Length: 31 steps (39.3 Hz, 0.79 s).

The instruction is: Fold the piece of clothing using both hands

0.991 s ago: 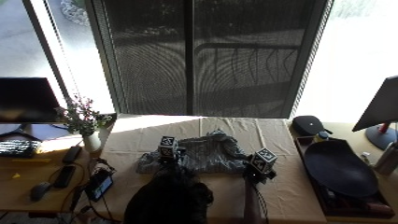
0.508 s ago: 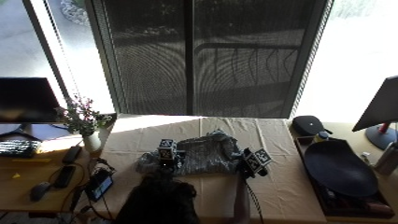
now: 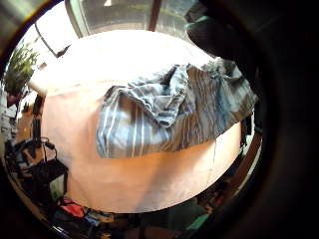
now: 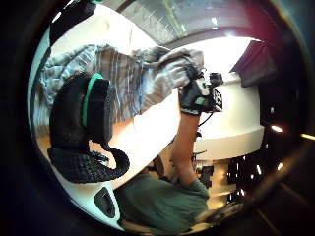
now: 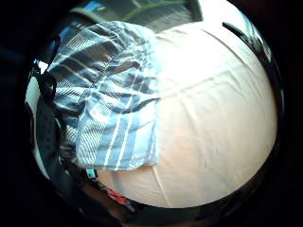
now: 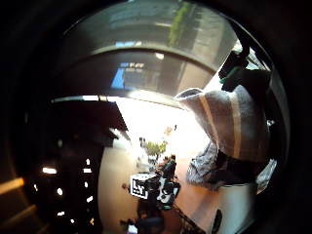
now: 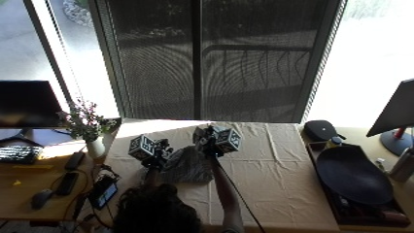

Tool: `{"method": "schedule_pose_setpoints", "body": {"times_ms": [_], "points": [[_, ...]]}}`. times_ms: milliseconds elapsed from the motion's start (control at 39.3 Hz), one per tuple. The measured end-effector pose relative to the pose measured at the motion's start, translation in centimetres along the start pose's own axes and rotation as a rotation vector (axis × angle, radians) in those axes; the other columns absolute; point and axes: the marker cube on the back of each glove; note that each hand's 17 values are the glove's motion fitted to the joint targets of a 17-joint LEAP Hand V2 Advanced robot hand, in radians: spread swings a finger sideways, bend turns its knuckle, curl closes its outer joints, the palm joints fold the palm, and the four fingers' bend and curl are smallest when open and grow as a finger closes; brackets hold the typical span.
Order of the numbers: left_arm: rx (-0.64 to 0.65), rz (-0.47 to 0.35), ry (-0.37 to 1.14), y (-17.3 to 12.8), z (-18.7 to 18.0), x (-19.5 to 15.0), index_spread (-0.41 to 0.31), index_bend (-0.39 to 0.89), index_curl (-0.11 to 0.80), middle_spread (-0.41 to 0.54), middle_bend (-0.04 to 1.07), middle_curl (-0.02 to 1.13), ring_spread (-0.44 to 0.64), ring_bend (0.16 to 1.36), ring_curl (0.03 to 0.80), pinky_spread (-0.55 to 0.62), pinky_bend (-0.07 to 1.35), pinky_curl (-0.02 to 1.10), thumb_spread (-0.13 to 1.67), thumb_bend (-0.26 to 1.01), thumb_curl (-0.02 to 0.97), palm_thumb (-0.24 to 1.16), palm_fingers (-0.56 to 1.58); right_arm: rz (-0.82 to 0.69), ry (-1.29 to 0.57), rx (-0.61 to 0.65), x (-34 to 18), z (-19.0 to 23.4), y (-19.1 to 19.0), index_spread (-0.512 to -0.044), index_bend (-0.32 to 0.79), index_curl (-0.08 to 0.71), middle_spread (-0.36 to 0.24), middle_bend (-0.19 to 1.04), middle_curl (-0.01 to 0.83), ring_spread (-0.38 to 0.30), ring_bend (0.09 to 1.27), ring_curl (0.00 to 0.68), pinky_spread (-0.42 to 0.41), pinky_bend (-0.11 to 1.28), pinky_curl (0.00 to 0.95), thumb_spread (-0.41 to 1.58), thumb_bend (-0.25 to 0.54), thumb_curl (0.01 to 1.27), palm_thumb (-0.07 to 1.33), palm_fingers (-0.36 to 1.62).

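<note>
— While both forearms reached up from the lower edge of the outside view, where was the garment?

— The striped grey garment lay bunched on the cream cloth of the bench, near the person's side and left of the middle. Part of it was lifted off the cloth and hung from the hands.

— What was the left hand doing?

— It sat at the garment's left edge. The left thumb side palm view showed its gloved fingers curled beside the striped cloth, but whether they gripped it, I could not tell.

— And the right hand?

— It was raised at the far right corner of the garment. From the left palm's thumb side, its fingers were clenched round a gathered fold of the fabric, holding it up. The right thumb side palm view showed that fold draped close over the palm.

— How did the rest of the cloth lie?

— In the left little finger side palm view, the garment lay spread and creased on the bench cloth, one flap turned over on itself. The right little finger side palm view showed a doubled striped layer with a straight hem.

— Anything else on the bench?

— A dark oval tray at the right end, a small black pouch beyond it, and a vase of flowers by the left end.
</note>
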Motion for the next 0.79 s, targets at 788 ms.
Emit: {"method": "schedule_pose_setpoints", "body": {"times_ms": [788], "points": [[0.113,-0.13,0.041,3.8,-1.6,-5.6,-0.148,0.15,0.334,-0.039,0.19,0.39,0.16,0.46,0.315,0.28,0.4,0.32,1.46,0.01,0.27,0.47,0.46,-0.28,0.735,-0.902,-1.5,14.0,15.3,-0.347,0.06,0.178,-0.219,0.15,0.427,-0.23,0.65,0.424,-0.239,0.71,0.406,0.88,-0.088,0.51,0.69,0.84]]}}
